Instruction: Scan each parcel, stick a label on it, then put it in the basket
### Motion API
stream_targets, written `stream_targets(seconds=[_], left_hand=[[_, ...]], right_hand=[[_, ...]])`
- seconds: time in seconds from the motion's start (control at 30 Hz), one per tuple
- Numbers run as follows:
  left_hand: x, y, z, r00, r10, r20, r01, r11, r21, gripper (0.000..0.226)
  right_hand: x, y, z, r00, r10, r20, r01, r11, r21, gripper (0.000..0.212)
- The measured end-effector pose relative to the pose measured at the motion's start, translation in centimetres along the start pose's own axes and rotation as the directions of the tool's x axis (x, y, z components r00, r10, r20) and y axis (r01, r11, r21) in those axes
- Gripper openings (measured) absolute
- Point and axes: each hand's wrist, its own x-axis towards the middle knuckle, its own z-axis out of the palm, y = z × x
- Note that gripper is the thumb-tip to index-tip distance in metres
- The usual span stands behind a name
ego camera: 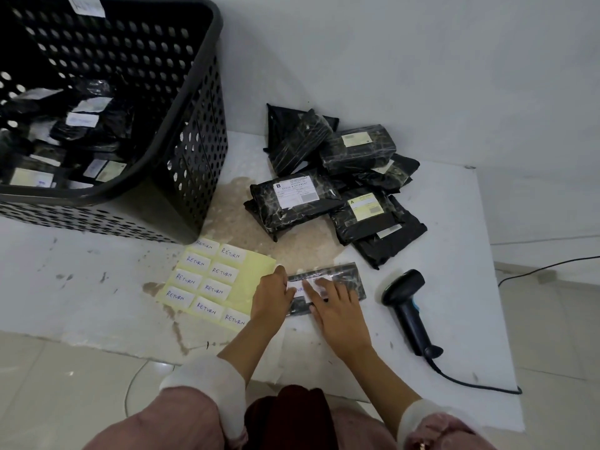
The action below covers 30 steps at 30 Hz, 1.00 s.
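1. I read "RETURN", handwritten, on each white sticker of the yellow label sheet (207, 280).
2. One piled parcel's white label (296, 191) shows "B".
3. Another's yellow label (366, 206) shows "A".
4. Finer print is unreadable.

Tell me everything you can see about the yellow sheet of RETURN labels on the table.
The label sheet is pale yellow backing paper lying flat on the white table, tilted, between the black basket and the parcel under the hands. White rectangular stickers, each handwritten RETURN in blue ink, sit in two columns on its left part; nine show. The right part is bare backing. Its far corner touches the basket's base. The left hand covers its right edge.
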Motion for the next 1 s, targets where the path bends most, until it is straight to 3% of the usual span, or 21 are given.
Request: stream_targets(seconds=[0.57,0.77,1.0], left_hand=[[-0.1,-0.5,-0.2,0.999,0.041,0.034,-0.039,0.998,-0.055,0.021],[-0.5,-0.8,-0.4,0.998,0.060,0.024,-0.056,0.987,-0.154,0.017],[-0.9,-1.0,-0.6,0.999,0.023,-0.024,-0.028,0.972,-0.233,0.017]], right_hand=[[0.6,-1.5,-0.6,0.978,0.115,0.173,-0.133,0.986,0.098,0.058],[-0.5,-0.5,-0.6,0.982,0.013,0.188,-0.034,0.994,0.107,0.056],[0.9,-1.3,-0.9,0.968,0.076,0.239,-0.098,0.992,0.078,0.058]])
